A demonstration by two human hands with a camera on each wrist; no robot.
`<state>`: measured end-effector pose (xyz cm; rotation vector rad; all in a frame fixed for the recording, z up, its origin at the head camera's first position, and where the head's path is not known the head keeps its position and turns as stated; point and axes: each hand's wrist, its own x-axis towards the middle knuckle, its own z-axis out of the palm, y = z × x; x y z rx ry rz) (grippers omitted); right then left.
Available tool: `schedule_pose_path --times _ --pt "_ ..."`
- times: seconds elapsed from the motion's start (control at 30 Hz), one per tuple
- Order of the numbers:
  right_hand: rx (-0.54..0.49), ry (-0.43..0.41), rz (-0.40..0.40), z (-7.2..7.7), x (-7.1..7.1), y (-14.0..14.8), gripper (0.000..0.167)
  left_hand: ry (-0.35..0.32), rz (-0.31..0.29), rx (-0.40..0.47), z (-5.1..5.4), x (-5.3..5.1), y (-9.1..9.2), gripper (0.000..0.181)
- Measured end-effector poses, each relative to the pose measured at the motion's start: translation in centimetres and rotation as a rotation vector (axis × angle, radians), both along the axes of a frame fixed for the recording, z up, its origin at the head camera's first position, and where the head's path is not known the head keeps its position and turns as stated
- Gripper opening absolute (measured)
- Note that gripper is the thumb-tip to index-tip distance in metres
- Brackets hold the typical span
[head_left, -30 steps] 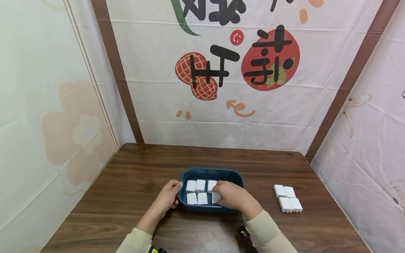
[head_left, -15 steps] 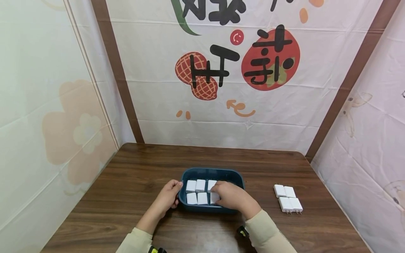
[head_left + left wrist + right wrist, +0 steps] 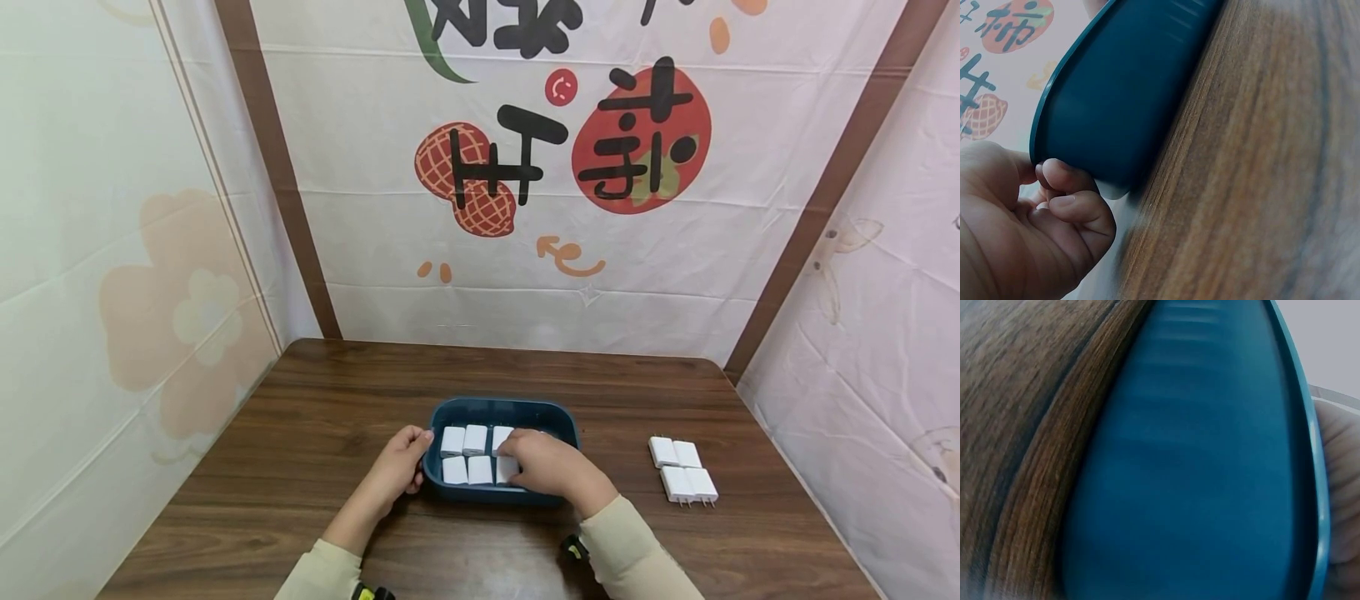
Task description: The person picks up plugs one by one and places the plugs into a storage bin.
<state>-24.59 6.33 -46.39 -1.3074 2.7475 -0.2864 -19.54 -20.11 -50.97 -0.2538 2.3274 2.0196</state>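
A dark blue plastic basket (image 3: 495, 493) stands on the table, holding white charger plugs (image 3: 453, 441) in two rows. My left hand (image 3: 400, 462) grips its left end, thumb at the rim and fingers curled against the outside, as the left wrist view shows. Inside the basket, my right hand (image 3: 551, 467) pinches a white charger plug (image 3: 507, 469), third from the left in the front row. The right hand partly covers this plug and the one behind it. Only the basket's outer wall (image 3: 1191, 462) and part of the hand show in the right wrist view.
To the right on the wooden table (image 3: 360, 383), several white charger plugs (image 3: 678, 482) lie in a two-by-two block, metal prongs outward. A printed cloth (image 3: 375, 300) hangs behind the table, with more cloth at both sides.
The charger plug under my right hand has slid slightly left, towards its neighbour in the front row. My left hand and the basket stay in place.
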Motion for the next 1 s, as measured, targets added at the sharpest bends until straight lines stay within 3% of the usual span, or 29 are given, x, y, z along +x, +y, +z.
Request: schedule_pose_path --times 0.67,1.0 --pt "-0.037 -0.043 -0.015 -0.38 -0.22 -0.01 0.037 -0.001 0.002 0.003 0.06 -0.04 -0.02 0.032" --pt "-0.025 0.066 0.049 0.28 -0.24 0.20 0.034 -0.007 0.003 0.006 0.35 0.10 0.12 0.033"
